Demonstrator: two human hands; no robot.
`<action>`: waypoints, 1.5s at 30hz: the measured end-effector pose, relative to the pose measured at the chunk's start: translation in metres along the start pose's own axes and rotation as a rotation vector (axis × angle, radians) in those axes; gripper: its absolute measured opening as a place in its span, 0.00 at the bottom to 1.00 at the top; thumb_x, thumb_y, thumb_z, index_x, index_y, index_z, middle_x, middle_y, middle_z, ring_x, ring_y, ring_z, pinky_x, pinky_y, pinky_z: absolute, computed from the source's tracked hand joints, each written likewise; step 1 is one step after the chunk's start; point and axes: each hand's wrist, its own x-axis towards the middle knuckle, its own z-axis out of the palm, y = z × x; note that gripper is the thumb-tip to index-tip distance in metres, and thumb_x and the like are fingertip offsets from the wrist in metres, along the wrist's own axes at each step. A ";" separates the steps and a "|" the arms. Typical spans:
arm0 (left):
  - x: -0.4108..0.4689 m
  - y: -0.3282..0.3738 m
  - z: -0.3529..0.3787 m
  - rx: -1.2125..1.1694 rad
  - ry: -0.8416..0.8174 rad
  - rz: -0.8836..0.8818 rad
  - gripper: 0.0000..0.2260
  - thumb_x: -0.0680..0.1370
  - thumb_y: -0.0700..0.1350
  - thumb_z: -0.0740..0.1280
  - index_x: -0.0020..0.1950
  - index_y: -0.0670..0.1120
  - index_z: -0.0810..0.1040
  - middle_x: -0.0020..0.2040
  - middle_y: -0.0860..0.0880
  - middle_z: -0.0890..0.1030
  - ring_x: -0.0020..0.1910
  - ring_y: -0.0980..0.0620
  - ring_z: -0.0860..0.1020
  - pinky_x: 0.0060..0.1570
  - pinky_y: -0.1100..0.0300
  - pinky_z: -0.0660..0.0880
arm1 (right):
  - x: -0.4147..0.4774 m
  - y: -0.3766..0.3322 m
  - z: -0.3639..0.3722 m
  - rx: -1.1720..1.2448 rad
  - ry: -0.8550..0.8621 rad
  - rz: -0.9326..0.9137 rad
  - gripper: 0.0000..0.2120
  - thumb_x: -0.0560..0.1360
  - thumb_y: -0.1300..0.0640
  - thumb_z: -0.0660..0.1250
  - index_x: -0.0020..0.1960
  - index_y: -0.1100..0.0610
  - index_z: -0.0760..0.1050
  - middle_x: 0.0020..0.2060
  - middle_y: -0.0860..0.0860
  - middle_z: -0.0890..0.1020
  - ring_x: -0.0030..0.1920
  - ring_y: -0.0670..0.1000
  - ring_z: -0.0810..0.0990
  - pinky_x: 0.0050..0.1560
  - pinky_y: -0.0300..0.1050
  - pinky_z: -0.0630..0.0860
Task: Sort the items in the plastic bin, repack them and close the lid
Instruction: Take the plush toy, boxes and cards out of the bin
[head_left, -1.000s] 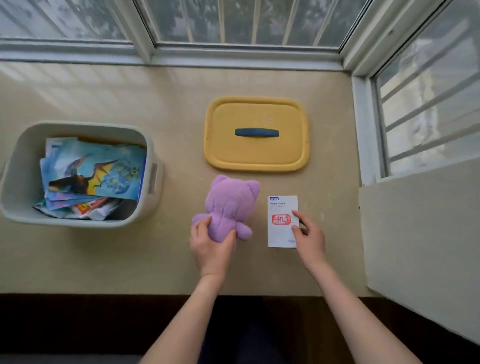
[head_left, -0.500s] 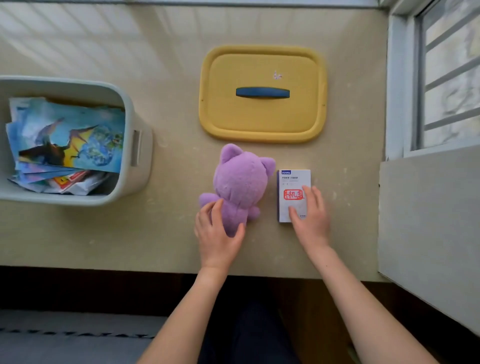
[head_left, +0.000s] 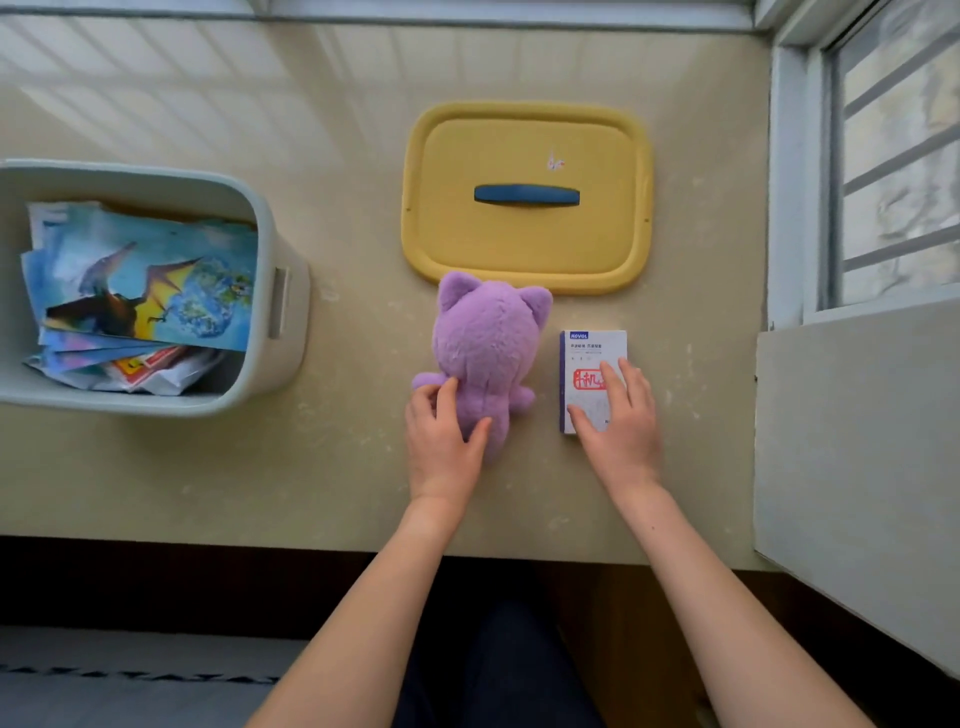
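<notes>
Sorting stage. The left hand (head_left: 441, 441) grip clasps the plush toy (head_left: 488, 338); the right hand (head_left: 621, 426) rests flat, released, on the white box (head_left: 587, 353), both on the worktop (head_left: 337, 467). Next move, as judged: carry them to the bin (head_left: 280, 374) at nine o'clock.

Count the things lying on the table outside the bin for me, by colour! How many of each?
Purple: 1, the plush toy
Yellow: 1, the lid
White: 1, the small box
Total: 3
</notes>
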 end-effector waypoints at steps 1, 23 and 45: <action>-0.001 0.004 -0.009 0.013 0.006 0.022 0.26 0.69 0.51 0.69 0.63 0.39 0.74 0.55 0.38 0.74 0.51 0.37 0.74 0.53 0.48 0.72 | 0.000 -0.008 -0.010 -0.009 0.029 -0.031 0.29 0.72 0.52 0.71 0.69 0.61 0.71 0.70 0.60 0.71 0.70 0.65 0.68 0.70 0.59 0.66; -0.065 -0.057 -0.289 0.149 0.278 0.315 0.20 0.79 0.53 0.57 0.64 0.42 0.76 0.60 0.46 0.80 0.61 0.50 0.75 0.65 0.57 0.66 | -0.100 -0.241 -0.080 -0.001 0.106 -0.567 0.23 0.75 0.49 0.60 0.63 0.61 0.76 0.55 0.57 0.81 0.55 0.58 0.79 0.60 0.51 0.72; 0.106 -0.258 -0.407 -0.043 -0.073 0.193 0.22 0.76 0.46 0.67 0.69 0.42 0.70 0.63 0.46 0.74 0.61 0.48 0.73 0.59 0.55 0.72 | -0.108 -0.449 0.078 0.004 0.080 -0.131 0.25 0.76 0.50 0.61 0.69 0.62 0.72 0.64 0.59 0.76 0.64 0.58 0.73 0.63 0.48 0.70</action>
